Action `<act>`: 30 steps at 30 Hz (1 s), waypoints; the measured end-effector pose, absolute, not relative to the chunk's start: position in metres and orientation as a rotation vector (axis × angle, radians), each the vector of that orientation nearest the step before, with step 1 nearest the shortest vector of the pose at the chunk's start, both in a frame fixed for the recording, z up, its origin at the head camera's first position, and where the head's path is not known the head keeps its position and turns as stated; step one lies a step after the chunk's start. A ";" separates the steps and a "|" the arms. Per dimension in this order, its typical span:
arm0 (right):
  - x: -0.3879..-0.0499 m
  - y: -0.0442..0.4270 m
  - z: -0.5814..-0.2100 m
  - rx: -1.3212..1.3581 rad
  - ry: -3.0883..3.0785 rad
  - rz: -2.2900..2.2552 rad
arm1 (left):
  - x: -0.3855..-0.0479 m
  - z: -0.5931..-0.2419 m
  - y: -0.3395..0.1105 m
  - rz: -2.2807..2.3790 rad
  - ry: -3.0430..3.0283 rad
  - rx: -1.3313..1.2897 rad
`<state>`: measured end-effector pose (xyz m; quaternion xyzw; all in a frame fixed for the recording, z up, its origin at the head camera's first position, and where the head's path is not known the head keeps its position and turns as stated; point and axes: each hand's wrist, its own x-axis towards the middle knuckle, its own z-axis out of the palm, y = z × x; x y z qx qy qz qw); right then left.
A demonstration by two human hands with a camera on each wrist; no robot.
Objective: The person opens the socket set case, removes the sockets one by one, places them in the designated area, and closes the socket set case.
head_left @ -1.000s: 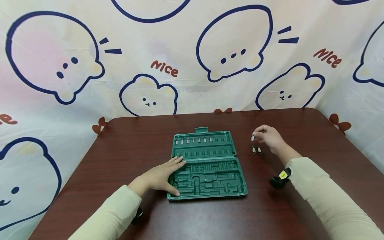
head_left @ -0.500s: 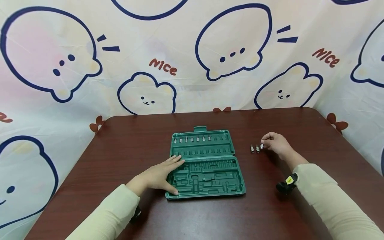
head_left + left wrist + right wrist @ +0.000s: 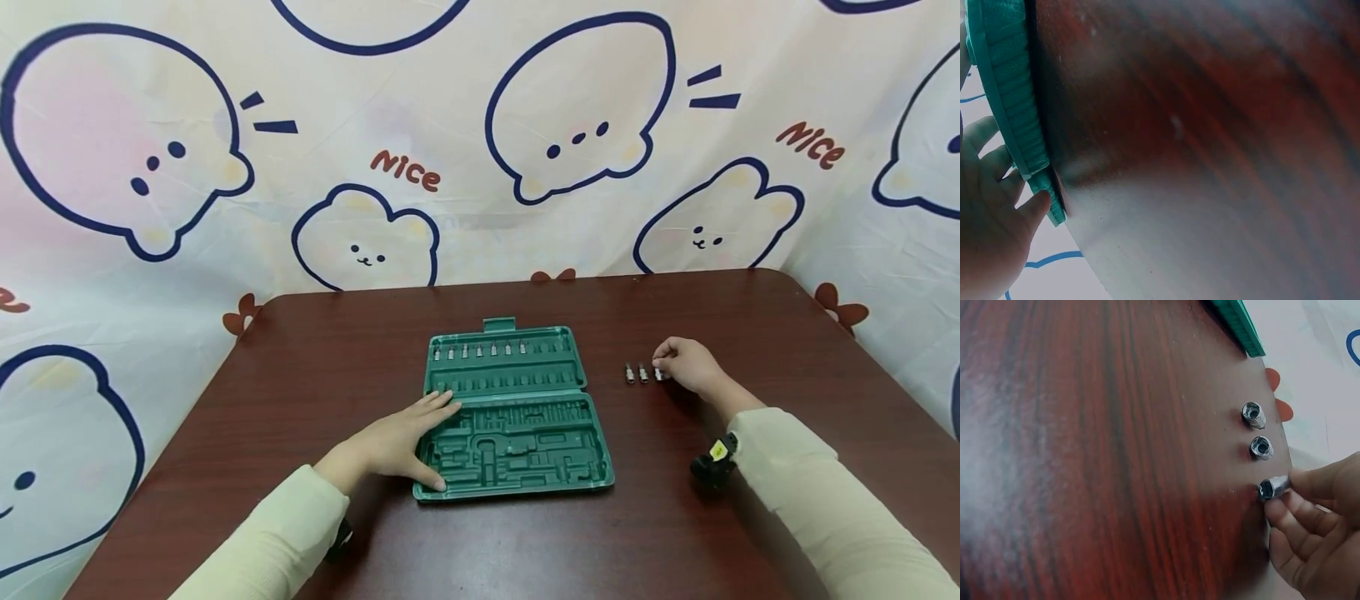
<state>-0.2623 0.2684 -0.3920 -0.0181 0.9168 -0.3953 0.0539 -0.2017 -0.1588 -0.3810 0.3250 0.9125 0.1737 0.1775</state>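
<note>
The open green case lies on the table, with several small metal sockets in a row in its upper half. My left hand rests on the case's left edge, fingers spread and thumb at the lower left corner; the left wrist view shows this hand beside the case's green side. To the right of the case, my right hand pinches a metal socket between thumb and finger at the table surface. Two more sockets stand beside it in a line.
The brown table extends around the case. Behind it hangs a pale cloth with cartoon outlines. A black wrist device with a yellow label sits at my right sleeve.
My right hand has moved right and slightly down with its socket, from above the two sockets to their right side. My left hand stays on the case.
</note>
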 end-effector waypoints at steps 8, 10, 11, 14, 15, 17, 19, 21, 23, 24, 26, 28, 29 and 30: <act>-0.265 0.263 -0.390 -0.027 2.821 -1.028 | -0.200 -0.381 -0.159 0.489 2.588 0.912; -0.265 0.263 -0.390 -0.033 2.831 -0.992 | -0.199 -0.380 -0.159 0.484 2.587 0.909; -0.265 0.262 -0.390 -0.038 2.835 -0.979 | -0.199 -0.380 -0.158 0.481 2.586 0.908; -0.264 0.261 -0.390 -0.038 2.843 -0.952 | -0.199 -0.379 -0.158 0.485 2.581 0.905; -0.264 0.261 -0.390 -0.036 2.847 -0.947 | -0.199 -0.379 -0.158 0.485 2.580 0.904; -0.264 0.261 -0.389 -0.033 2.853 -0.938 | -0.199 -0.379 -0.157 0.489 2.579 0.906; -0.264 0.261 -0.389 -0.029 2.857 -0.935 | -0.200 -0.379 -0.157 0.487 2.579 0.907; -0.265 0.261 -0.388 -0.030 2.863 -0.931 | -0.200 -0.379 -0.158 0.480 2.583 0.911; -0.264 0.261 -0.387 -0.029 2.866 -0.935 | -0.201 -0.380 -0.158 0.472 2.590 0.919; -0.264 0.261 -0.387 -0.025 2.864 -0.941 | -0.201 -0.380 -0.158 0.470 2.593 0.920; -0.263 0.262 -0.386 -0.015 2.867 -0.958 | -0.201 -0.381 -0.159 0.467 2.596 0.924; -0.262 0.262 -0.385 0.001 2.868 -0.998 | -0.201 -0.381 -0.158 0.471 2.596 0.924; -0.262 0.262 -0.385 0.010 2.869 -1.024 | -0.201 -0.381 -0.158 0.475 2.595 0.923; -0.262 0.262 -0.384 0.019 2.869 -1.052 | -0.201 -0.381 -0.158 0.479 2.593 0.921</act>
